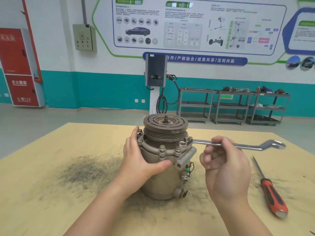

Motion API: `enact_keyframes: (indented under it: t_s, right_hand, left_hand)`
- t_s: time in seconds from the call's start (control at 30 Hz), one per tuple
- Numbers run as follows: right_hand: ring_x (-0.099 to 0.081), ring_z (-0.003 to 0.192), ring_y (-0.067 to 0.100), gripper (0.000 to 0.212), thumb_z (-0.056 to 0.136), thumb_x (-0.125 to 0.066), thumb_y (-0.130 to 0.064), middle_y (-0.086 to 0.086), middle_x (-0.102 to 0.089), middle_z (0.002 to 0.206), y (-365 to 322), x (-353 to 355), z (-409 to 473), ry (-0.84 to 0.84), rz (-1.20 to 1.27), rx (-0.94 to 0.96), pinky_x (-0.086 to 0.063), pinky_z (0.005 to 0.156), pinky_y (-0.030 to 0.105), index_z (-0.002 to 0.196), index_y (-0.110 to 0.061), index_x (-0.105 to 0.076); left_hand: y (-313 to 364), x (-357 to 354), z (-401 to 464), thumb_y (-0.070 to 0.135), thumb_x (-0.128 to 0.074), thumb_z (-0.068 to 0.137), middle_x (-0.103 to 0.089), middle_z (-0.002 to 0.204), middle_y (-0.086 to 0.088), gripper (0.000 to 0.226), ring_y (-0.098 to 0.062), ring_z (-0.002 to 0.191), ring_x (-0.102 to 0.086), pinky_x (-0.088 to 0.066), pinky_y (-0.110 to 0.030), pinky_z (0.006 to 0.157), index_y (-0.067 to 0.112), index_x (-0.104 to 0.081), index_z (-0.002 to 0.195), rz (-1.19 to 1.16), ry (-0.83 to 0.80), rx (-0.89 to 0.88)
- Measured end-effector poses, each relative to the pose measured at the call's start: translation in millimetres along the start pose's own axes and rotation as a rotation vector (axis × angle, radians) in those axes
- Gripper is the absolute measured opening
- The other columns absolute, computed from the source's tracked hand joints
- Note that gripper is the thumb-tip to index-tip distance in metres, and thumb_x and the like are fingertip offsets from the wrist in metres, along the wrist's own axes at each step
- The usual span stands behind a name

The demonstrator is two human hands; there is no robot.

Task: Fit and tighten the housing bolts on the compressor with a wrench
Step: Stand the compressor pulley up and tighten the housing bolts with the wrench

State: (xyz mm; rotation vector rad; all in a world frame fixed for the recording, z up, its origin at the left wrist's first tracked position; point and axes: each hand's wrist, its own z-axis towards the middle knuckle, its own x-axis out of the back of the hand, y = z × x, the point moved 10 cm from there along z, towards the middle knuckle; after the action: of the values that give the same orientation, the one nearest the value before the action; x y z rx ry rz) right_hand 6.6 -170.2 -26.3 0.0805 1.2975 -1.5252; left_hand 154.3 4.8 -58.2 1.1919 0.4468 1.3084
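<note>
A grey metal compressor (163, 183) stands upright on the table with its grooved pulley (165, 126) on top. Several hex bolts (162, 147) stick up around the housing flange. My left hand (141, 157) wraps the left side of the housing, thumb across the front. My right hand (225, 160) grips the shaft of a long ring wrench (247, 145). The wrench lies level, its left ring end sitting on a bolt (190, 138) at the flange's right side. Its other ring end sticks out to the right.
The table (51, 193) is covered in tan board with a dark grimy smear left of the compressor. A red-handled screwdriver (271, 193) lies at the right. Beyond the table stand grey tool carts (233, 106) and a charging post (156, 72).
</note>
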Motion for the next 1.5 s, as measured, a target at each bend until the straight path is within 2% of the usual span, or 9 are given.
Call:
enact_keyframes:
  t_s: [0.27, 0.4, 0.5, 0.7, 0.83, 0.97, 1.3, 1.4, 1.5]
  right_hand:
    - [-0.044, 0.042, 0.014, 0.045, 0.098, -0.043, -0.012, 0.006, -0.055, 0.054, 14.6, -5.5, 13.8, -0.132, 0.011, -0.164, -0.034, 0.040, 0.022, 0.064, -0.018, -0.072]
    - [-0.053, 0.051, 0.012, 0.030, 0.100, -0.049, -0.034, -0.008, -0.061, 0.064, -20.3, -17.0, -16.9, -0.197, -0.307, 0.401, -0.042, 0.051, 0.020, 0.080, -0.021, -0.066]
    - [-0.058, 0.064, 0.008, 0.024, 0.098, -0.055, -0.037, -0.009, -0.064, 0.077, -33.3, -49.4, -55.0, -0.397, -0.540, 0.777, -0.046, 0.061, 0.020, 0.089, -0.020, -0.069]
    - [-0.055, 0.058, 0.015, 0.019, 0.088, -0.068, -0.021, 0.008, -0.065, 0.072, -30.5, -70.4, -76.3, -0.510, -0.744, 0.926, -0.047, 0.054, 0.026, 0.090, -0.002, -0.073]
    - [-0.058, 0.056, 0.008, 0.025, 0.100, -0.049, -0.029, -0.008, -0.061, 0.072, -43.2, -45.2, -49.3, -0.345, -0.450, 0.688, -0.045, 0.053, 0.021, 0.089, -0.016, -0.066]
    - [-0.049, 0.044, 0.015, 0.030, 0.091, -0.048, -0.022, 0.000, -0.058, 0.056, -27.1, -13.7, -15.4, -0.114, -0.168, 0.268, -0.039, 0.046, 0.019, 0.070, -0.024, -0.069]
    - [-0.044, 0.041, 0.013, 0.048, 0.099, -0.041, -0.011, 0.006, -0.054, 0.053, 15.4, -7.9, 11.0, -0.142, 0.012, -0.217, -0.034, 0.038, 0.021, 0.061, -0.016, -0.071]
    - [-0.047, 0.043, 0.013, 0.042, 0.099, -0.043, -0.017, 0.003, -0.056, 0.056, 8.7, -5.4, 5.6, -0.131, -0.079, -0.051, -0.037, 0.042, 0.022, 0.067, -0.017, -0.071]
    - [-0.055, 0.055, 0.007, 0.029, 0.101, -0.047, -0.032, -0.008, -0.061, 0.068, -25.1, -29.0, -27.2, -0.275, -0.399, 0.485, -0.043, 0.054, 0.019, 0.082, -0.017, -0.065]
  left_hand:
    - [3.1, -0.3, -0.1, 0.073, -0.073, 0.039, -0.017, 0.133, 0.030, 0.138, -0.004, 0.144, -0.021, -0.025, -0.037, 0.120, 0.041, -0.003, 0.154, 0.000, 0.001, 0.000]
    - [1.4, 0.6, -0.4, 0.072, -0.074, 0.040, -0.017, 0.136, 0.028, 0.137, -0.005, 0.145, -0.021, -0.025, -0.041, 0.122, 0.042, -0.004, 0.154, 0.003, 0.013, 0.001]
    - [0.6, 1.1, -0.2, 0.072, -0.074, 0.040, -0.019, 0.139, 0.025, 0.138, -0.007, 0.145, -0.022, -0.025, -0.042, 0.122, 0.040, -0.005, 0.155, 0.003, 0.033, -0.013]
    - [-1.3, -0.8, 0.2, 0.066, -0.079, 0.042, -0.026, 0.154, 0.011, 0.133, -0.013, 0.146, -0.029, -0.029, -0.048, 0.120, 0.048, -0.006, 0.151, -0.066, 0.024, -0.031]
    - [0.6, 0.1, 0.4, 0.072, -0.074, 0.040, -0.018, 0.141, 0.026, 0.138, -0.008, 0.146, -0.022, -0.025, -0.045, 0.122, 0.040, -0.004, 0.155, -0.001, 0.022, -0.020]
    - [2.4, -0.4, -0.5, 0.072, -0.072, 0.039, -0.017, 0.137, 0.026, 0.140, -0.007, 0.146, -0.020, -0.023, -0.042, 0.122, 0.037, -0.004, 0.156, 0.009, 0.016, -0.007]
    - [1.4, 0.2, -0.3, 0.072, -0.073, 0.039, -0.018, 0.140, 0.025, 0.139, -0.008, 0.146, -0.021, -0.024, -0.044, 0.122, 0.040, -0.004, 0.155, 0.014, 0.011, -0.006]
    - [0.9, 0.6, 0.4, 0.073, -0.073, 0.039, -0.018, 0.140, 0.026, 0.139, -0.008, 0.146, -0.022, -0.025, -0.044, 0.122, 0.041, -0.004, 0.155, 0.021, 0.013, -0.011]
    - [-0.5, 1.5, 1.5, 0.075, -0.073, 0.038, -0.017, 0.138, 0.027, 0.139, -0.007, 0.145, -0.022, -0.025, -0.042, 0.121, 0.041, -0.004, 0.154, 0.039, 0.025, -0.017]
